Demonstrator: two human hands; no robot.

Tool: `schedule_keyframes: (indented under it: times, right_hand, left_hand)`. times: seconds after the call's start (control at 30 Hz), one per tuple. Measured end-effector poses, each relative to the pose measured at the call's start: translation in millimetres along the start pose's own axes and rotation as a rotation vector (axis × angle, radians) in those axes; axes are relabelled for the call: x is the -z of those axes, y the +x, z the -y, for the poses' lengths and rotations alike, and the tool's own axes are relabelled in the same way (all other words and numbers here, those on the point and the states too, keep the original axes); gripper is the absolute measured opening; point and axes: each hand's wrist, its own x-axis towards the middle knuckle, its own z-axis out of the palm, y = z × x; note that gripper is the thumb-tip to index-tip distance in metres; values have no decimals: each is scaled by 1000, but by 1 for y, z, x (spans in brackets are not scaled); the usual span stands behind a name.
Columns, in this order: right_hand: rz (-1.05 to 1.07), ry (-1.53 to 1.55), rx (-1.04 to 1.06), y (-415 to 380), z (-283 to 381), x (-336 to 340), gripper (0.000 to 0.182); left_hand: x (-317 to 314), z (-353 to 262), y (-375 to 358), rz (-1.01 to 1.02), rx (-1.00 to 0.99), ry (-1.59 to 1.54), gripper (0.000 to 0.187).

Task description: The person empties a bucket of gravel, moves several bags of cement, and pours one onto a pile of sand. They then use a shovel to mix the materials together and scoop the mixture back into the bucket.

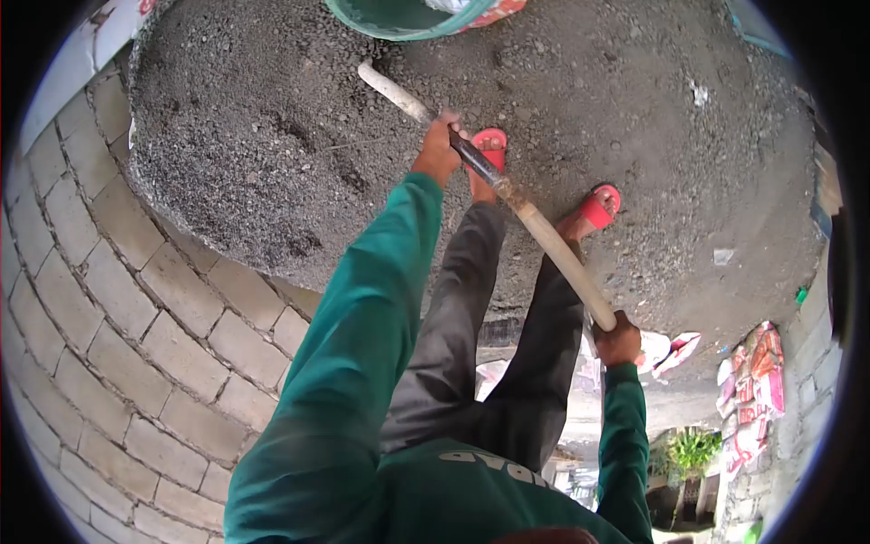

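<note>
A long shovel [562, 247] runs diagonally across my body, with a wooden handle and a dark metal neck. Its pale, worn end, seen almost edge-on, reaches over the grey gravel [245, 136]. My left hand [439, 148] is wrapped round the dark neck, low on the tool. Higher up, my right hand [619, 339] grips the top of the wooden handle beside my right thigh. Just beyond the shovel's pale end stands a green tub [408, 34], cut off by the top of the view.
My feet in red slippers [598, 208] stand on the gravelly ground. A concrete block wall [136, 299] closes off the left. Red-and-white sacks [752, 385] lie at the right, near another block wall [816, 363]. A green plant [693, 451] shows behind me.
</note>
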Motion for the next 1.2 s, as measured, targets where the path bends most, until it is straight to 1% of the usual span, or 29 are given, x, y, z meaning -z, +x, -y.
schedule_keyframes:
  times: [0.03,0.1,0.13,0.17,0.3,0.33,0.37,0.4,0.47,0.5,0.53,0.57,0.6,0.63,0.67,0.7,0.73,0.77,0.8,0.87,0.9,0.93,1.0,1.03,1.07,1.13,1.2]
  right_hand:
    - [15,4,-18,-17,-7,-1,26]
    - [-32,-7,-7,-19,-22,-5,27]
    - [20,-40,-53,-28,-27,-5,28]
    - [26,10,-46,-39,-32,-4,28]
    - [45,161,-1,-69,-43,2,28]
    - [71,150,-7,-75,-45,7,29]
    - [81,207,22,-81,-55,5,30]
    - [103,226,35,-88,-60,8,31]
    - [169,368,49,-98,-78,6,31]
    - [155,367,62,-102,-94,0,31]
    - [231,434,91,-107,-113,-8,28]
    - [307,501,119,-108,-113,-1,26]
    - [299,499,129,-105,-117,8,26]
    - [624,647,-109,-104,-126,21,22]
    - [946,785,-360,-107,-129,38,19]
    - [1044,858,-386,-109,-130,53,18]
    - [1076,901,-398,-112,-141,57,23]
    - [1010,768,-343,-113,-139,68,25]
    - [948,632,-287,-112,-136,77,27]
    - [506,415,93,-111,-142,69,32]
    - [355,418,82,-107,-131,71,34]
    - [199,354,92,-102,-122,76,30]
    - [28,256,99,-95,-108,81,27]
    - [-9,209,111,-95,-110,77,26]
    - [-1,206,104,-100,-117,74,26]
    - [-72,39,22,-109,-152,66,27]
    - [-64,-56,-128,-137,-199,78,27]
  left_hand:
    - [6,14,-17,-38,-15,4,18]
    - [1,20,-44,-72,-11,15,17]
    - [1,25,-62,-116,2,27,16]
    - [-6,26,-87,-162,-35,55,16]
    - [-25,29,-166,-199,-154,94,16]
    - [-33,30,-185,-214,-187,110,13]
    - [-43,31,-203,-227,-219,125,11]
    - [-52,34,-220,-218,-233,124,11]
    - [-71,48,-246,-190,-344,173,11]
    - [-79,57,-249,-221,-374,238,11]
    - [-87,67,-252,-213,-384,233,11]
    - [-94,76,-253,-135,-408,329,12]
    - [-99,82,-254,-57,-433,424,13]
    - [-104,83,-252,-128,-332,547,11]
    - [-107,88,-256,-121,-337,546,11]
    - [-110,93,-260,-65,-436,565,11]
    - [-109,96,-265,-16,-528,588,12]
    - [-100,97,-268,-54,-550,589,16]
    - [-100,92,-281,-64,-542,595,16]
    - [-101,78,-306,-3,-380,306,18]
    - [-91,70,-306,1,-345,218,18]
    - [-82,63,-301,6,-310,131,18]
    - [-69,61,-271,-14,-291,88,20]
    - [-55,68,-243,-11,-257,13,20]
    - [-39,81,-220,-12,-221,-63,21]
    - [-33,138,-174,-80,-30,-132,22]
    - [-48,219,-157,-9,141,-156,21]
